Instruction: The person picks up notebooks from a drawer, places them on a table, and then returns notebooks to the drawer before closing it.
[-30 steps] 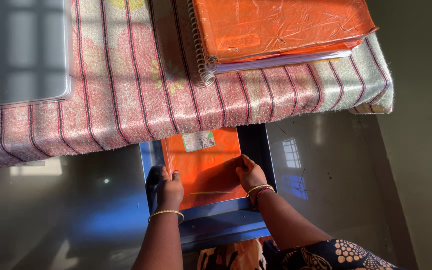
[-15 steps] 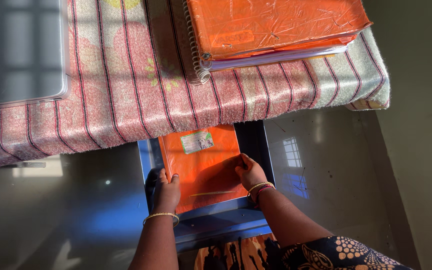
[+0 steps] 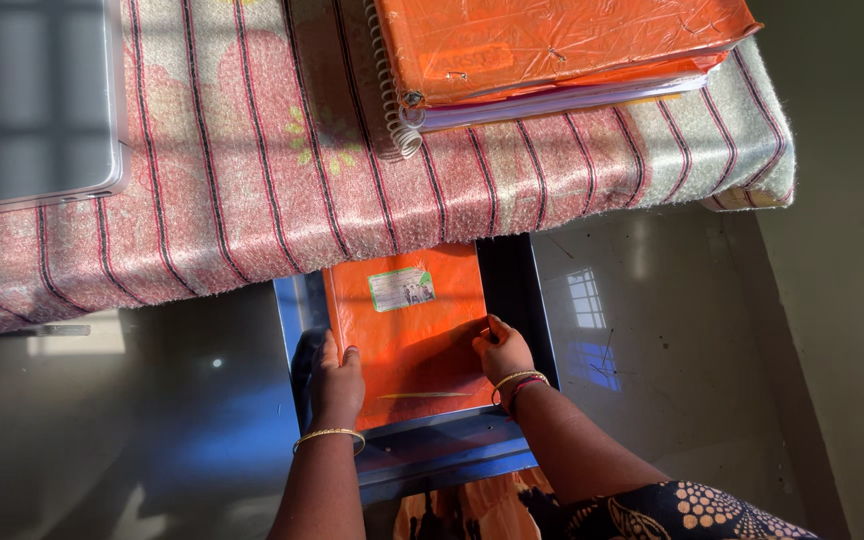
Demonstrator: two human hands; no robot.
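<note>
Head view, looking straight down: an orange book (image 3: 407,335) wrapped in glossy plastic lies flat inside an open blue metal drawer (image 3: 522,290) that juts out from under a cloth-covered table. Its upper end reaches under the cloth's hanging edge, and a thin pale streak crosses the cover near the lower end. The left hand (image 3: 337,385) grasps the book's lower left edge, fingers curled over it, beside a dark object at the drawer's left wall that I cannot make out. The right hand (image 3: 502,352) presses on the book's right edge, fingertips on the cover, thumb hidden, so whether it pinches or merely rests is unclear. Both wrists wear thin gold bangles; the right also has a red one.

Above the drawer, the striped pink and grey cloth (image 3: 252,180) with faint flower shapes hangs over the table edge and hides the drawer's back part. On the cloth lies a spiral-bound notebook (image 3: 397,90) under an orange plastic-wrapped folder (image 3: 552,45), and at the far left a grey closed laptop (image 3: 32,100).

A small rectangular label (image 3: 402,289), white with a green border, sits near the book's upper end, slightly tilted.
</note>
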